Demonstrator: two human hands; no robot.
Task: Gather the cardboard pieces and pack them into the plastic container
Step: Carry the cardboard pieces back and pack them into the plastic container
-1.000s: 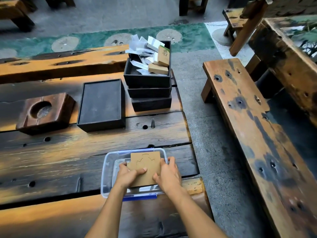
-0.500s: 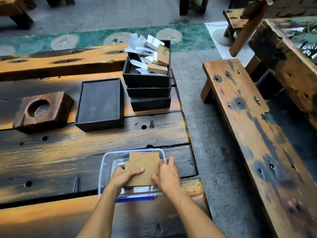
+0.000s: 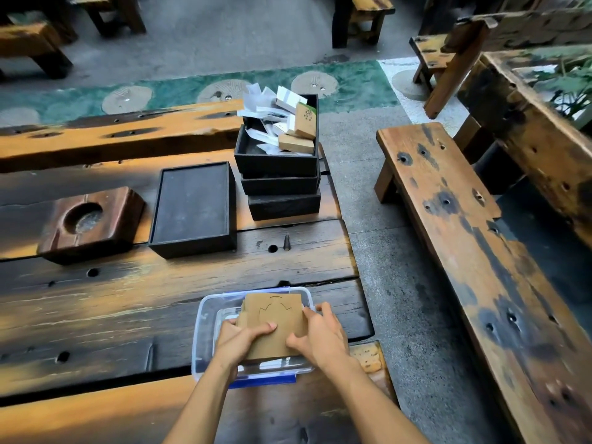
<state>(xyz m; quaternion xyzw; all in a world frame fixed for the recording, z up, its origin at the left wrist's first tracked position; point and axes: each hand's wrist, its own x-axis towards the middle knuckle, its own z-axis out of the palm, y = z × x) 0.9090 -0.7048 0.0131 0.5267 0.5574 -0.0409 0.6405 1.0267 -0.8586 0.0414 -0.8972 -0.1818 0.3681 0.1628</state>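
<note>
A clear plastic container (image 3: 205, 318) with a blue clip at its near edge sits at the front of the wooden table. Over its opening I hold a stack of brown cardboard pieces (image 3: 275, 315), the top one showing a cut outline. My left hand (image 3: 238, 341) grips the stack's left side, thumb on top. My right hand (image 3: 320, 338) grips its right side. The lower part of the stack is hidden behind my hands, so I cannot tell how deep it sits in the container.
Three stacked black boxes (image 3: 282, 187) stand further back, the top one filled with white papers and small brown boxes (image 3: 296, 142). A flat black box (image 3: 192, 206) and a wooden block with a round hollow (image 3: 89, 222) lie to the left. A wooden bench (image 3: 474, 251) runs along the right.
The cardboard stack has sunk slightly toward the container, both hands still gripping it. My head has drifted a little.
</note>
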